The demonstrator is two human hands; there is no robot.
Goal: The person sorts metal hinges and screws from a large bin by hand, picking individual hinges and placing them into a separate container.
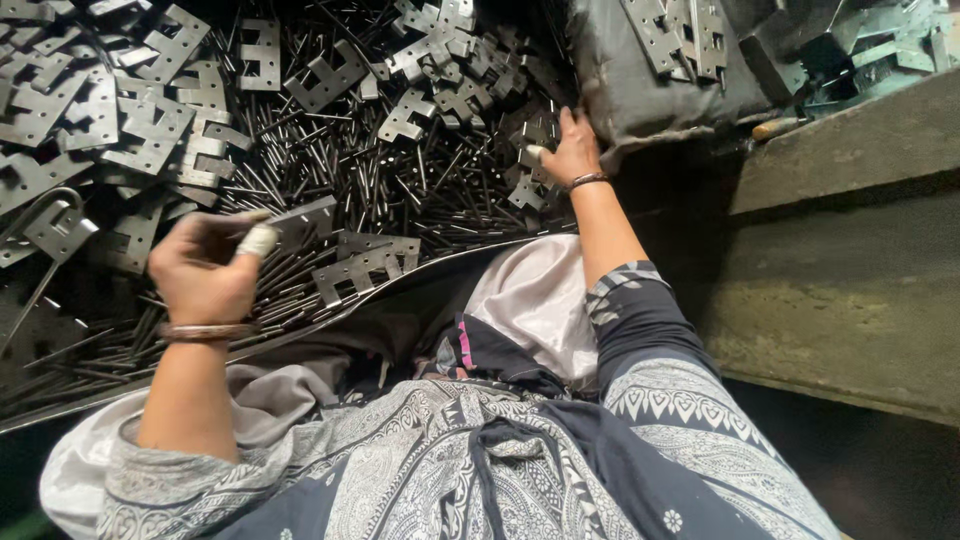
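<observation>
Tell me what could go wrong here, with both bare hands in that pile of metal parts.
1. The left hand grips a flat plate by its edge; stamped edges could cut, and one fingertip already looks wrapped.
2. The right hand reaches into loose plates and thin pins; pin ends could prick bare fingers.
3. Plates lie heaped at the tray rim above the lap; some might slide off.

Single head-worn view, looking steeply down over lap, close on both hands; tray [60, 405] rim crosses lower left, concrete ledge [850, 290] at right.
</observation>
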